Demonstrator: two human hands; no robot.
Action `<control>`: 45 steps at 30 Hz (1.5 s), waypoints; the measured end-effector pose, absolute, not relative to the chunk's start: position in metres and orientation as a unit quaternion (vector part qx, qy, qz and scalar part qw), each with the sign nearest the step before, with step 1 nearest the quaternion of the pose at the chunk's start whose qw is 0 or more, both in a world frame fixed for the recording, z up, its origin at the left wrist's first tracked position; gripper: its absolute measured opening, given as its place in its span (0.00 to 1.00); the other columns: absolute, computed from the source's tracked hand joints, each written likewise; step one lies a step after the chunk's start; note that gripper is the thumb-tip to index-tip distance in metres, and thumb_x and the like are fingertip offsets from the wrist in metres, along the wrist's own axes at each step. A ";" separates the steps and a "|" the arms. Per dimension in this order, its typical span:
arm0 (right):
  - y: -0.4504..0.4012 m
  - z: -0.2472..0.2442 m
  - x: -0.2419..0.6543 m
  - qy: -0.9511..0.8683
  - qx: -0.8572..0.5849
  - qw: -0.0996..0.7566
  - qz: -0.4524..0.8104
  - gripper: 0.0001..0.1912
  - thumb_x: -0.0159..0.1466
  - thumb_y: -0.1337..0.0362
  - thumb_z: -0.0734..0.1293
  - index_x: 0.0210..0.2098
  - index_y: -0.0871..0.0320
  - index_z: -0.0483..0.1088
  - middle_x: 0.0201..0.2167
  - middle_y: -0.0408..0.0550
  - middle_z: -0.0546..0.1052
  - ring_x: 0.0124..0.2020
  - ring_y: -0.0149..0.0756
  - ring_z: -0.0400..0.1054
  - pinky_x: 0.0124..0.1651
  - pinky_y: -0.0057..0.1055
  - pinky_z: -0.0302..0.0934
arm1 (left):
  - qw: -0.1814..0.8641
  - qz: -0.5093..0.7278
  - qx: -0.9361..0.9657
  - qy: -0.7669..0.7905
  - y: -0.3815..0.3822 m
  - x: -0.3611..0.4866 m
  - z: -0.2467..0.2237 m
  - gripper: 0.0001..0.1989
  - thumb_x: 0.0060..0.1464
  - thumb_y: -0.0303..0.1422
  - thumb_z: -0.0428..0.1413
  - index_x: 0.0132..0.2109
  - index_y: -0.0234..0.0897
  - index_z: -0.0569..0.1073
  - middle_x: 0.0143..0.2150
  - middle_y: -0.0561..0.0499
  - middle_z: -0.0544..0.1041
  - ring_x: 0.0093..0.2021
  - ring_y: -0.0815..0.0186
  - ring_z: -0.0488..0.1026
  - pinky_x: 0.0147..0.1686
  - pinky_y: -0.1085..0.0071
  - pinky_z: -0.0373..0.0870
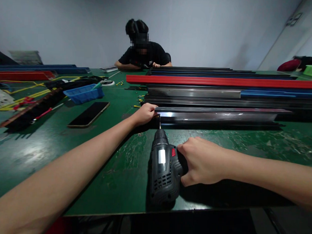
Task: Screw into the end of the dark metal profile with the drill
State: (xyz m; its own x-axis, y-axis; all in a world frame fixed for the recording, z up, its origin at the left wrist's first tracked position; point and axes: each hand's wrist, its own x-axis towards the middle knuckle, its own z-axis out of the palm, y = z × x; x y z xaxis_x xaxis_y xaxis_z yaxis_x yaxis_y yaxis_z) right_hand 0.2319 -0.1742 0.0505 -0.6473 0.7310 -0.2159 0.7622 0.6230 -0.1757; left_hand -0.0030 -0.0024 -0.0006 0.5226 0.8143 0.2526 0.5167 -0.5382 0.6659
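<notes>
My right hand (204,161) is wrapped round the grip of a black cordless drill (164,172), which lies on its side low over the green table with its bit pointing away from me. The bit's tip meets the left end of a dark metal profile (209,116), close to my left hand. My left hand (146,114) pinches that same end of the profile between thumb and fingers. Whether a screw sits at the bit's tip is too small to tell. The drill's handle is mostly hidden by my right hand.
Behind the profile lie more long profiles, among them a red one (213,81) and a blue one (279,94). On the left are a phone (89,114), a blue basket (85,93) and a red-handled screwdriver (44,115). A person (145,55) works across the table (113,177).
</notes>
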 end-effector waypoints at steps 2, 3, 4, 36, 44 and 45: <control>-0.174 0.050 0.232 0.898 0.416 0.062 -0.125 0.26 0.52 0.44 0.74 0.34 0.64 0.79 0.26 0.55 0.80 0.24 0.42 0.71 0.22 0.33 0.47 | 0.265 0.279 0.831 0.401 -0.002 -0.004 -0.001 0.14 0.51 0.39 0.53 0.22 0.36 0.65 0.22 0.55 0.64 0.26 0.70 0.59 0.28 0.72 0.56; -0.175 0.050 0.231 0.899 0.416 0.063 -0.124 0.27 0.52 0.44 0.74 0.34 0.64 0.79 0.26 0.55 0.80 0.24 0.42 0.71 0.22 0.33 0.47 | 0.265 0.278 0.832 0.400 -0.001 -0.004 -0.002 0.15 0.51 0.40 0.53 0.22 0.36 0.65 0.22 0.55 0.64 0.26 0.70 0.59 0.28 0.72 0.56; -0.175 0.050 0.231 0.899 0.415 0.064 -0.123 0.27 0.53 0.44 0.74 0.35 0.64 0.80 0.26 0.55 0.80 0.25 0.42 0.71 0.22 0.33 0.47 | 0.264 0.278 0.833 0.399 -0.001 -0.004 -0.002 0.15 0.51 0.40 0.53 0.22 0.36 0.65 0.22 0.55 0.64 0.26 0.70 0.59 0.28 0.72 0.56; -0.175 0.053 0.231 0.898 0.413 0.068 -0.133 0.25 0.53 0.45 0.73 0.34 0.64 0.80 0.26 0.55 0.80 0.24 0.40 0.71 0.22 0.33 0.47 | 0.264 0.280 0.833 0.397 -0.004 -0.002 0.001 0.13 0.47 0.39 0.53 0.22 0.36 0.65 0.22 0.55 0.64 0.26 0.70 0.59 0.28 0.73 0.56; -0.174 0.052 0.232 0.898 0.414 0.065 -0.137 0.25 0.53 0.45 0.73 0.34 0.63 0.79 0.26 0.54 0.80 0.23 0.39 0.69 0.22 0.32 0.47 | 0.269 0.281 0.829 0.402 -0.004 -0.001 0.001 0.12 0.48 0.38 0.53 0.22 0.35 0.66 0.22 0.55 0.65 0.26 0.70 0.59 0.27 0.73 0.56; -0.174 0.052 0.232 0.899 0.411 0.065 -0.137 0.25 0.53 0.45 0.73 0.34 0.63 0.79 0.26 0.54 0.79 0.23 0.39 0.69 0.22 0.32 0.46 | 0.270 0.282 0.829 0.401 -0.004 -0.001 0.001 0.13 0.48 0.38 0.53 0.22 0.36 0.66 0.21 0.55 0.64 0.26 0.70 0.59 0.27 0.73 0.56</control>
State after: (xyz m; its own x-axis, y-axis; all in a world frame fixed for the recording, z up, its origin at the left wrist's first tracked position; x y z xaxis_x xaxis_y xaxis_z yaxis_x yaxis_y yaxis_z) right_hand 0.2322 -0.1741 0.0517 -0.6535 0.7214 -0.2293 0.7570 0.6244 -0.1926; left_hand -0.0010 -0.0044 0.0012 0.5192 0.8170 0.2510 0.5130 -0.5328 0.6730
